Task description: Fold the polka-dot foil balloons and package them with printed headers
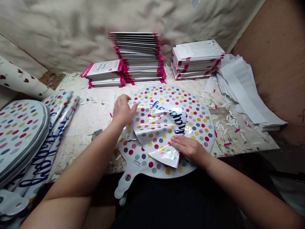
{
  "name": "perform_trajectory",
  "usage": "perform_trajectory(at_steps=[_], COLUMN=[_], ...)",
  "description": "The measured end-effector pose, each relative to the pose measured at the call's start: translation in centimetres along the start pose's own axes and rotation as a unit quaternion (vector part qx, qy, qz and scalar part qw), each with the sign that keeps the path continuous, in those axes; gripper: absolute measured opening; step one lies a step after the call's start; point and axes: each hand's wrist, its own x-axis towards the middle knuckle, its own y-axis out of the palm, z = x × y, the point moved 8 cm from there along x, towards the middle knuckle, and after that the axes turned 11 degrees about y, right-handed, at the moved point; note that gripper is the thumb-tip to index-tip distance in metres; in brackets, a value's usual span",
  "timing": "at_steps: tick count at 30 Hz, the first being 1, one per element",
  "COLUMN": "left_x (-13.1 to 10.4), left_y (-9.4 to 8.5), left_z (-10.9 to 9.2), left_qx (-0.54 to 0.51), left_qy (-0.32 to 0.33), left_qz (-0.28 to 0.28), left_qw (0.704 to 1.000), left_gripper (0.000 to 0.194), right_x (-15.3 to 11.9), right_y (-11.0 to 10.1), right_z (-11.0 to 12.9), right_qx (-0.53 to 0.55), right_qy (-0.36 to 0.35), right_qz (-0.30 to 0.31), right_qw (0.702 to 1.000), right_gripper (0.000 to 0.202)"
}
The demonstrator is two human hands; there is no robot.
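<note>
A flat round foil balloon (pixel 203 124) with coloured dots lies on the table, its tail pointing toward me at lower left. On top of it rests a folded dotted foil balloon (pixel 154 133), with dark blue lettering at its right side. My right hand (pixel 189 149) is spread flat on the lower right of the folded balloon, fingers out. My left hand (pixel 123 109) is at the folded balloon's upper left edge, thumb and fingers apart; whether it touches the foil I cannot tell.
Pink-edged printed cards form a tall stack (pixel 140 57), a low stack (pixel 105 71) and a right-hand stack (pixel 197 60). White paper strips (pixel 245 89) lie at right, with scraps nearby. Flat balloons (pixel 21 130) are piled at left beside rolled foil (pixel 56 136) on the table (pixel 90 108).
</note>
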Motion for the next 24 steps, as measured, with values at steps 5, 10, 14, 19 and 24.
perform_trajectory(at_steps=[5,10,14,19,24], left_x=[2.6,3.1,3.8,3.5,2.3], left_y=[4.3,4.1,2.4,5.8,4.9], left_z=[3.9,3.4,-1.3,-11.8,-13.1], left_qx=[-0.127,-0.1,0.017,-0.076,0.028], left_qy=[-0.151,-0.12,0.056,0.337,0.316], left_qz=[0.196,0.121,0.001,0.213,0.104], left_qw=[0.961,0.98,0.998,0.914,0.943], left_gripper=[0.044,0.032,0.026,0.029,0.029], right_x=[-0.1,0.1,0.5,0.9,0.2], right_y=[0.1,0.3,0.4,-0.2,-0.8], right_z=[-0.4,-0.3,-0.2,0.0,-0.4], right_qx=[0.026,0.021,0.009,0.003,-0.006], right_qy=[0.015,0.002,-0.004,-0.022,-0.012], right_qz=[-0.004,0.0,0.014,0.03,0.026], right_qw=[1.0,1.0,1.0,0.999,1.0], right_gripper=[0.033,0.033,0.032,0.03,0.03])
